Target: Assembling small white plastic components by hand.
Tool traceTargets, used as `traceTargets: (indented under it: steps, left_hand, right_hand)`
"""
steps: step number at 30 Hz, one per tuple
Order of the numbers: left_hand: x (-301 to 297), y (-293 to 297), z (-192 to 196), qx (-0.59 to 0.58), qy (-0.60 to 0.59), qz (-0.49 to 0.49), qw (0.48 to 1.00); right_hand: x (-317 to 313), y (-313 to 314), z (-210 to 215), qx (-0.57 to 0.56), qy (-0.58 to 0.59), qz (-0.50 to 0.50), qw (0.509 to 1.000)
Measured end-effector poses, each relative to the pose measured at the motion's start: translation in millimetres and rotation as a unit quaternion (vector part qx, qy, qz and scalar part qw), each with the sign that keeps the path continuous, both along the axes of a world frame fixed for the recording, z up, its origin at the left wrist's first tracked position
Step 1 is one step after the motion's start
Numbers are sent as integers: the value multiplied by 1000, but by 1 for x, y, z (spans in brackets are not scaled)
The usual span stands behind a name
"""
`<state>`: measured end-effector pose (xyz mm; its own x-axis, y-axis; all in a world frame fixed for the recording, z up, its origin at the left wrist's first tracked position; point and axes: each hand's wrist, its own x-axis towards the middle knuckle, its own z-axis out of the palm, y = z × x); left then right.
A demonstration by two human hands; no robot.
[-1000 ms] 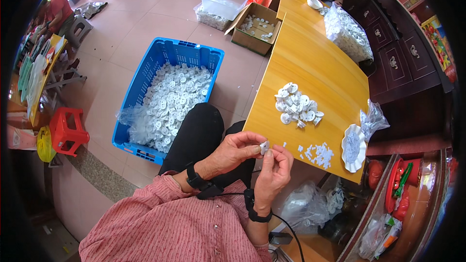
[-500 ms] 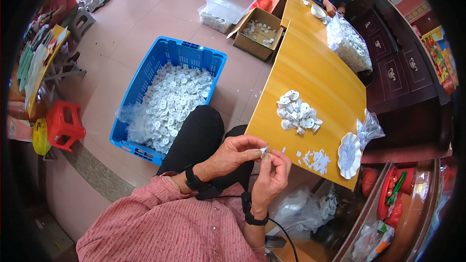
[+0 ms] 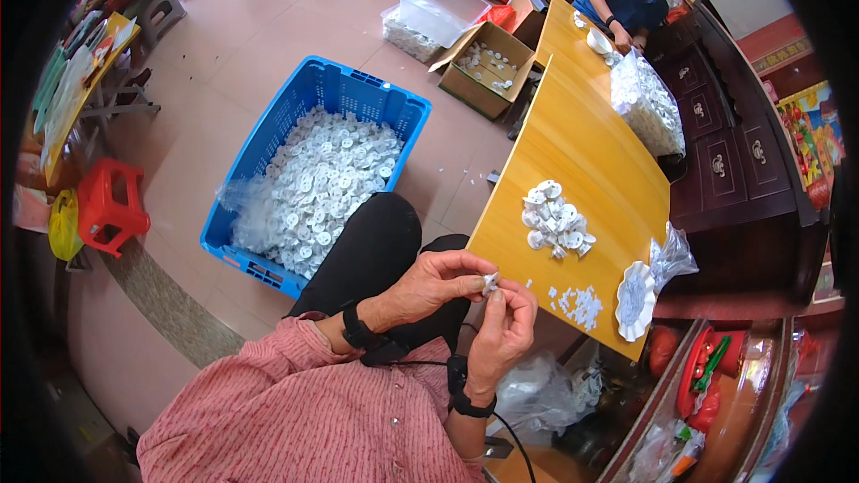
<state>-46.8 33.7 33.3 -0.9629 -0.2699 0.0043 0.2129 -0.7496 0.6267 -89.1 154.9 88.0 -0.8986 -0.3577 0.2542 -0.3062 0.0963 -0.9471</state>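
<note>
Currently, small white part [image 3: 490, 283] is just off the near-left corner of the table [image 3: 586, 125], pinched by left hand [image 3: 424, 285] and right hand [image 3: 504, 329], fingers closed, probably for control. Disc pile [image 3: 557, 222] and tiny pieces [image 3: 582, 308] sit on the table, likely for reach; blue crate [image 3: 410, 118] stands left of it.

White piece [image 3: 490, 283], yellow table [image 3: 595, 148], blue crate [image 3: 407, 109]
Piled parts [image 3: 557, 221], white; chips [image 3: 583, 308], pale bluish white; dish [image 3: 632, 334], white; shirt [image 3: 340, 402], pink with darker red flecks in rows; trousers [image 3: 367, 237], black; wristband [image 3: 358, 329], black; stool [image 3: 92, 194], red; bag [image 3: 64, 228], yellow; cabinet [image 3: 738, 192], dark reddish brown; floor tiles [image 3: 206, 94], pinkish; floor strip [image 3: 179, 315], speckled grey-brown.
</note>
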Motion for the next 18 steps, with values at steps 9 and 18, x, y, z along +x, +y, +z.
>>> traceTargets:
  steps: [9, 18]
  left_hand:
    - [11, -11, 5, -26, 9, 17, 999]
    - [23, -18, 0, -25, 7, 27, 999]
  right_hand:
    - [10, -12, 1, 5, 29, 14, 999]
    - [14, -17, -7, 8, -25, 21, 999]
